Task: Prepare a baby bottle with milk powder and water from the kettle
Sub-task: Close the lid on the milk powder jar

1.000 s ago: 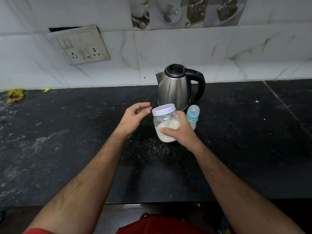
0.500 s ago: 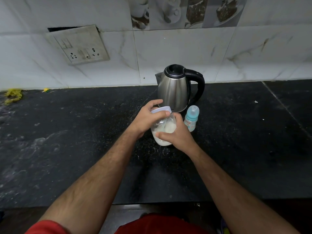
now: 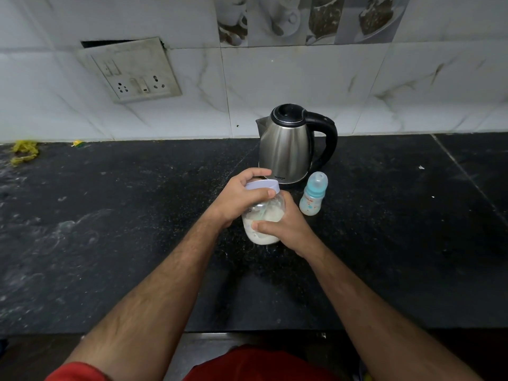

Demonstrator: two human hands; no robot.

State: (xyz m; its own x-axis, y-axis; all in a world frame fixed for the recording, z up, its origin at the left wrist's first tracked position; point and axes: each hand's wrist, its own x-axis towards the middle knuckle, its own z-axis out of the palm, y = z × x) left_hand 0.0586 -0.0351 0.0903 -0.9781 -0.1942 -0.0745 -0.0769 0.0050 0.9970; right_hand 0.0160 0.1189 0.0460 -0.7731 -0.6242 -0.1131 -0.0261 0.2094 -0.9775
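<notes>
Milk powder jar: clear, part-filled with white powder, centre of frame, tilted, over the black counter
Lid: white, on the jar
Left hand: fingers closed around the lid
Right hand: wrapped around the jar's body
Baby bottle: blue cap on, upright, just right of the jar, untouched
Kettle: steel, black handle, lid shut, behind the jar, at the tiled wall
Socket plate: upper left of frame
</notes>
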